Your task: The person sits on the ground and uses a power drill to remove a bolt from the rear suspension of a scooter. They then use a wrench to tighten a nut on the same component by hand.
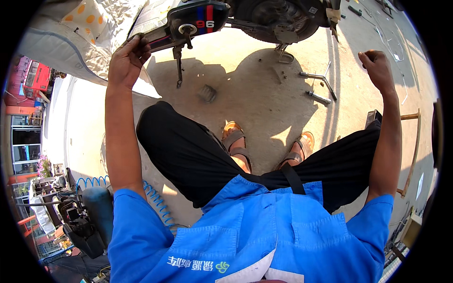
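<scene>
LH (126, 65) pinches scooter (200, 19) edge, long axis L–R, wheel (278, 18) R; RH (379, 70) curled, contents unclear.

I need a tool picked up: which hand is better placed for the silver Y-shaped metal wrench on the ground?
Probably the right hand: it appears nearer the wrench, while the left hand is away beside the black cover with red and blue stripes.

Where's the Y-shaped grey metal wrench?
Head view, upper right: the Y-shaped grey metal wrench lies on pale ground, left of the right hand, beside a silver cylindrical tool.
</scene>
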The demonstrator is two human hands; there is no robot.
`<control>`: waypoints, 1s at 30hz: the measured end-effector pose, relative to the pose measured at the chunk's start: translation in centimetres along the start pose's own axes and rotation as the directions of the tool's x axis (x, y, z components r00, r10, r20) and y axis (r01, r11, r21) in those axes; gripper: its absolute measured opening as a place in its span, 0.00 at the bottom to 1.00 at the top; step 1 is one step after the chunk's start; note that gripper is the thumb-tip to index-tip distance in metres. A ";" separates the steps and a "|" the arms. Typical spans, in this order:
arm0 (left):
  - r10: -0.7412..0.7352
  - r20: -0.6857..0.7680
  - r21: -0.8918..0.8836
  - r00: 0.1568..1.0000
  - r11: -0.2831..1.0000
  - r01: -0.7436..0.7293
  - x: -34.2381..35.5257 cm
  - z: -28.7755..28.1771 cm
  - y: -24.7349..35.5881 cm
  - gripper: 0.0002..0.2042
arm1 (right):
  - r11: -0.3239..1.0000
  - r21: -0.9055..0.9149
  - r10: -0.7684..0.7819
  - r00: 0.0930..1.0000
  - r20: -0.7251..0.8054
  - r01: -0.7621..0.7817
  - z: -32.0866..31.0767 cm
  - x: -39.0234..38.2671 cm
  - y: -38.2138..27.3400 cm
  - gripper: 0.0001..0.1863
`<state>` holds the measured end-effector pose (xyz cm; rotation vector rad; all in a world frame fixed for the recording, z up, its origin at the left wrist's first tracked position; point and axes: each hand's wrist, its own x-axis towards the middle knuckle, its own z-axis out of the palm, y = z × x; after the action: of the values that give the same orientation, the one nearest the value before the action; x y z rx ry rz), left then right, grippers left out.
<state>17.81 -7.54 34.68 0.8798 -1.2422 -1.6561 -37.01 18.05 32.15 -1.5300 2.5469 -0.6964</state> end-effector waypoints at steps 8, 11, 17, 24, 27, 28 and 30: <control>-0.387 -0.208 0.045 0.898 0.914 0.404 -1.9 -10.3 -12.9 0.06 | 0.987 -0.081 -0.131 0.987 0.089 0.138 -1.2 0.2 -3.0 0.17; -0.479 -0.357 0.131 0.802 0.824 0.551 -2.9 -11.3 -19.5 0.08 | 0.990 -0.094 -0.088 0.980 0.177 0.106 -0.2 -0.1 -3.7 0.15; -0.703 -0.177 0.137 0.688 0.675 0.725 -3.0 -10.4 -27.4 0.12 | 0.997 0.015 -0.078 0.952 0.296 0.077 1.1 0.2 -2.8 0.15; -0.664 -0.326 0.251 0.673 0.625 0.739 -1.6 -7.0 -32.9 0.17 | 0.998 0.008 0.059 0.935 0.349 -0.066 1.6 0.1 -1.2 0.18; -0.647 -0.358 0.181 0.673 0.659 0.730 -1.5 -9.1 -34.6 0.16 | 0.999 -0.004 0.046 0.927 0.372 -0.048 1.8 0.3 -1.5 0.20; -0.637 -0.364 0.150 0.679 0.680 0.718 -1.3 -9.5 -34.7 0.16 | 0.999 0.002 0.050 0.933 0.356 -0.055 2.0 0.4 -1.0 0.20; -0.526 -0.457 0.014 0.718 0.802 0.597 -0.9 -10.8 -34.0 0.15 | 0.998 0.016 0.052 0.943 0.327 -0.061 2.5 0.5 0.1 0.20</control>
<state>20.35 -6.15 -0.89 1.7675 -0.8337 -1.6815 -36.54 16.77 29.94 -1.4203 2.3141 -0.4239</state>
